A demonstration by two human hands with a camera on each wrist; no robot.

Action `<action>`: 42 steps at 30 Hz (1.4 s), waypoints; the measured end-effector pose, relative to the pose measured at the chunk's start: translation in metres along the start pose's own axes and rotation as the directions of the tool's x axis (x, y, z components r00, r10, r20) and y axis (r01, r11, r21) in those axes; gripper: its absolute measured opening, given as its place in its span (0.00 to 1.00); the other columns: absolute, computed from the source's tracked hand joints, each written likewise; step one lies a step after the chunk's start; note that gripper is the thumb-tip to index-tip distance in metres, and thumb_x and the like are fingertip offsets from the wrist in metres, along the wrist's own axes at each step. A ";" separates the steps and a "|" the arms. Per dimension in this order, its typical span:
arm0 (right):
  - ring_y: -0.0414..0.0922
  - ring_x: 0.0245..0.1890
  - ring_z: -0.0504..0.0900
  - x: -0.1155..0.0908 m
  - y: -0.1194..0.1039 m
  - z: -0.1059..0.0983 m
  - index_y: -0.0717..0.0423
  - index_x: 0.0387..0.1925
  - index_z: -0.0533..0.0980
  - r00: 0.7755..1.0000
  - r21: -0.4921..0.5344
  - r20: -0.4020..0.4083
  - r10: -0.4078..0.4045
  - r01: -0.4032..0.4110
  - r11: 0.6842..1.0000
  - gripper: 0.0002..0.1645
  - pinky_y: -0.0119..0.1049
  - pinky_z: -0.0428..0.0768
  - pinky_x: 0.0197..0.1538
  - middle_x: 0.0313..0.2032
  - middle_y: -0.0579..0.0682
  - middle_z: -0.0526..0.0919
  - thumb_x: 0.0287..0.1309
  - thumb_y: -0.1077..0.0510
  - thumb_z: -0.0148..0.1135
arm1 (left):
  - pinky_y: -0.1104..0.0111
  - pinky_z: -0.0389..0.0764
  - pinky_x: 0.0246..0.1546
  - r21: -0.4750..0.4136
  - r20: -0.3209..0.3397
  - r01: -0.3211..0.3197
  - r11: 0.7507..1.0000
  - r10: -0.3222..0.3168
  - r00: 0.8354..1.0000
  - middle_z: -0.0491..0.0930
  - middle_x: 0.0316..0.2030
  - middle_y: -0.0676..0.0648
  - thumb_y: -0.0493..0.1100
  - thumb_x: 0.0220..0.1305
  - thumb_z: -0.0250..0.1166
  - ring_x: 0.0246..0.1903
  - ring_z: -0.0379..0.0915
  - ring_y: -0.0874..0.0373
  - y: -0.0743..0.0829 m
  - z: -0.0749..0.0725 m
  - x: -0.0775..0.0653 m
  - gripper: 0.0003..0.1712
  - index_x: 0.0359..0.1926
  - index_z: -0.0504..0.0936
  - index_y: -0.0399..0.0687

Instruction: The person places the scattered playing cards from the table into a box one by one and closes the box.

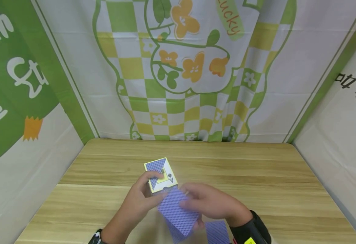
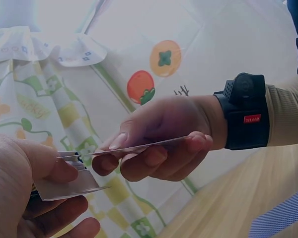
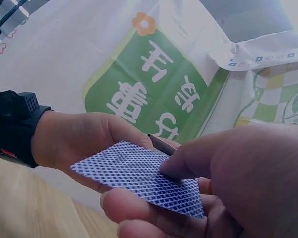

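Note:
My left hand (image 1: 138, 196) grips a playing-card box (image 1: 169, 166) with an ace of spades on its face; the thumb and fingers clasp its sides. A thin card-like sheet (image 2: 72, 187) juts from under the left thumb in the left wrist view. Between thumb and fingers, my right hand (image 1: 211, 201) pinches a blue-patterned playing card (image 1: 178, 211), held level just below the box's near end. Another blue-backed card (image 1: 175, 234) shows partly beneath it; how it is held is hidden. In the right wrist view the right thumb (image 3: 186, 161) lies on the card's patterned back.
One more blue-backed card or stack (image 1: 217, 233) lies on the wooden table (image 1: 257, 176), beside the right wrist near the front edge. A patterned cloth (image 1: 172, 112) hangs behind the table, with printed cloth at both sides.

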State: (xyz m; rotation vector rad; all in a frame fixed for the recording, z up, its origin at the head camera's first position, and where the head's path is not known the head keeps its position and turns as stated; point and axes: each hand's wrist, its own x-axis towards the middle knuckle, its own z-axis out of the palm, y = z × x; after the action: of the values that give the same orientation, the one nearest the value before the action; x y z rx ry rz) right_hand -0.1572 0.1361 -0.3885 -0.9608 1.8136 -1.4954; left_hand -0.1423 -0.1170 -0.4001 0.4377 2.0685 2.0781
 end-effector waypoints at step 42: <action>0.39 0.17 0.77 0.009 0.003 0.005 0.64 0.57 0.69 0.969 0.259 -0.218 0.114 -0.055 0.964 0.21 0.30 0.73 0.14 0.31 0.56 0.84 0.76 0.51 0.52 | 0.63 0.86 0.41 -0.035 -0.026 -0.102 0.994 0.102 0.994 0.75 0.51 0.37 0.20 0.48 0.60 0.43 0.81 0.52 -0.009 0.004 0.001 0.35 0.59 0.67 0.39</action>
State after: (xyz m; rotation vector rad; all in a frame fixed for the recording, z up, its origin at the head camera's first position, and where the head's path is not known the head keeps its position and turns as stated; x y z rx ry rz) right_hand -0.1582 0.1261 -0.3921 -0.5981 1.7414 -1.7920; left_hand -0.1424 -0.1127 -0.4087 0.5255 2.0589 2.1851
